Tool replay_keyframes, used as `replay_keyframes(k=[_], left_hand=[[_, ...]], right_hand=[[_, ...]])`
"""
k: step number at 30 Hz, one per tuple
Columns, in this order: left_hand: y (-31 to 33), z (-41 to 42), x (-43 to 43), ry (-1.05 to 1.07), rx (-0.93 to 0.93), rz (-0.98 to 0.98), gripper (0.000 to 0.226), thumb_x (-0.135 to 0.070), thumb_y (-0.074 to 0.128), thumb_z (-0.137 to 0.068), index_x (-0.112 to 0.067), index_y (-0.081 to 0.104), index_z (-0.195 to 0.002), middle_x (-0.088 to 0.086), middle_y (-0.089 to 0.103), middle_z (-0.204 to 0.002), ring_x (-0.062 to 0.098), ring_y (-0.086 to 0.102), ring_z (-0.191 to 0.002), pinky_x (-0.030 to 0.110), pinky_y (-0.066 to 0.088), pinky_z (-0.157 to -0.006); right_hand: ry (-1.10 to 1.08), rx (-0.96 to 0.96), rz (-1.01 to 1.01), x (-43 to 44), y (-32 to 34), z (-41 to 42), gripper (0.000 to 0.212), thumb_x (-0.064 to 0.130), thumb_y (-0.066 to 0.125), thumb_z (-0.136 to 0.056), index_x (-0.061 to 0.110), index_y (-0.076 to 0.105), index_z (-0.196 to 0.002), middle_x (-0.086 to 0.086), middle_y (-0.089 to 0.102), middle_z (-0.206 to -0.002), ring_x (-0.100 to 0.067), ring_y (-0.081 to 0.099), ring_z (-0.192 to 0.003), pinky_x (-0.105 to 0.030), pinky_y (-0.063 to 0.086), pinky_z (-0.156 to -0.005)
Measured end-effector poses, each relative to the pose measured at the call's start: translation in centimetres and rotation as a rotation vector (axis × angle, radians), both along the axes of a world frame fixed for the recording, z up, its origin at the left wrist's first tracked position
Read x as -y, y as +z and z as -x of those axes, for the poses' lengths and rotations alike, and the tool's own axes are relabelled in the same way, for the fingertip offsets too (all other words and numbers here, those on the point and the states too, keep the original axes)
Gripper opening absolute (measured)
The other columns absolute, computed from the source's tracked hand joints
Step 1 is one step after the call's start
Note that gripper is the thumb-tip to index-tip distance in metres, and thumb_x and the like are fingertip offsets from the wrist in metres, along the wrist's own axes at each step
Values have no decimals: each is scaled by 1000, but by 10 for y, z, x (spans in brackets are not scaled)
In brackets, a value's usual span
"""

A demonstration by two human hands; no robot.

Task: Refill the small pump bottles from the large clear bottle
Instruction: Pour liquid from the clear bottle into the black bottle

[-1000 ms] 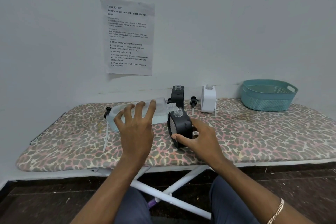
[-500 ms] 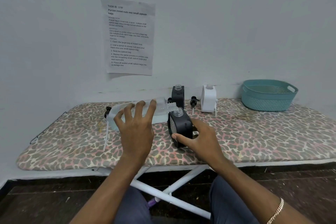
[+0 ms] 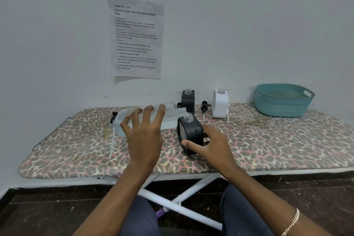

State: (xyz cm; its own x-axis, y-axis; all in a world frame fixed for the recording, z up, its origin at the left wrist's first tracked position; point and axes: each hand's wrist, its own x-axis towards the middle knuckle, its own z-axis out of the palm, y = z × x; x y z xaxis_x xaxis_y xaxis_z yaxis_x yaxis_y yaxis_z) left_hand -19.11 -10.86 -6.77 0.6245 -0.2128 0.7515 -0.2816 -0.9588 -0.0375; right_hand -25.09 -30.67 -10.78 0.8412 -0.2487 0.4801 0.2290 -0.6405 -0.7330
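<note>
My left hand (image 3: 144,136) grips the large clear bottle (image 3: 170,114), which lies almost level with its open threaded mouth over the neck of a small black bottle (image 3: 191,132). Clear liquid lies along the big bottle's lower side. My right hand (image 3: 212,145) holds that black bottle from the right, thumb across its front, and it leans a little toward me. A second black bottle (image 3: 188,99) and a white bottle (image 3: 220,102) stand uncapped by the wall. Loose pump heads lie at the left (image 3: 114,119) and between the rear bottles (image 3: 204,105).
The work surface is a leopard-print ironing board (image 3: 268,140) on white legs. A teal plastic basket (image 3: 283,99) sits at its back right. A printed sheet (image 3: 136,38) hangs on the wall behind. My knees are under the board's front edge.
</note>
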Motion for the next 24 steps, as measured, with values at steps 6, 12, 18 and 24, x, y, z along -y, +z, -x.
replay_keyframes(k=[6,12,18,24], left_hand=[[1,0,0,5,-6,-2,80,4,71,-73,-28,56,-144,5,63,-135,37,53,-124,56,37,-96],[1,1,0,11,-14,-1,80,4,70,-73,-29,57,-144,5,63,-135,36,53,-125,57,37,-97],[2,1,0,15,-20,6,80,4,70,-73,-29,56,-145,5,63,-135,36,53,-125,57,37,-97],[3,1,-1,6,-11,20,80,6,69,-71,-28,57,-144,6,63,-134,37,54,-124,57,37,-97]], right_hand=[[-2,8,-1,0,-1,-1,56,63,81,-76,26,68,-116,12,69,-106,-6,64,-99,-33,58,-84],[12,20,-22,0,0,0,54,60,84,-76,27,69,-117,12,70,-105,-5,64,-99,-35,58,-84],[6,11,-15,0,1,1,52,59,84,-77,27,70,-115,13,70,-104,-4,63,-98,-33,58,-84],[9,6,-21,-1,2,1,56,59,84,-76,26,69,-118,14,69,-106,-2,63,-99,-32,58,-85]])
